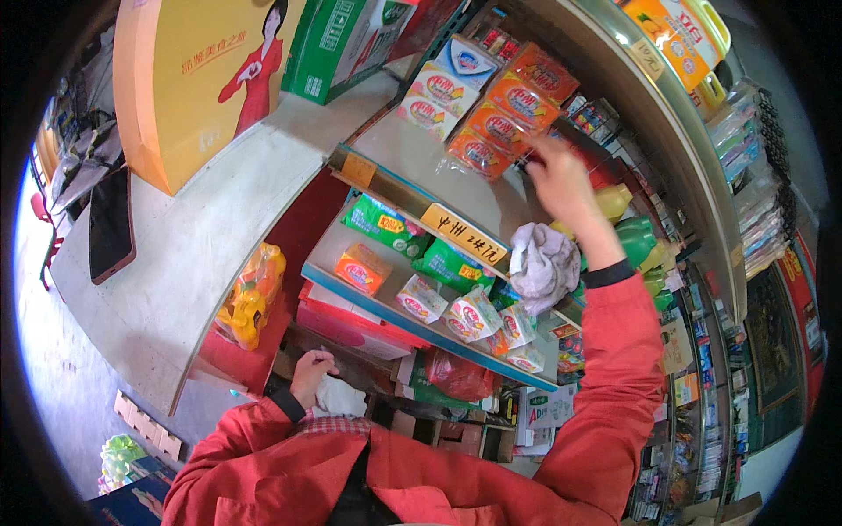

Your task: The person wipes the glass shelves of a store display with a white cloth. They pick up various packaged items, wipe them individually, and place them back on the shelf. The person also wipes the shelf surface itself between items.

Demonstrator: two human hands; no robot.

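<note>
My right hand reaches over the upper shelf, thumb and forefinger apart, fingertips at the right side of a stack of orange wrapped soap bars. Whether it presses on them is hard to tell. White boxed soap bars stand just left of that stack. A crumpled pale purple cloth lies at the shelf's front edge, below my right wrist. Low in front of my body, my left hand has its fingers closed on a white cloth.
The lower shelf holds green packets and several soap boxes. Green and yellow bottles stand right of my forearm. A curved counter at left bears a phone and a yellow box. An overhanging shelf edge is at upper right.
</note>
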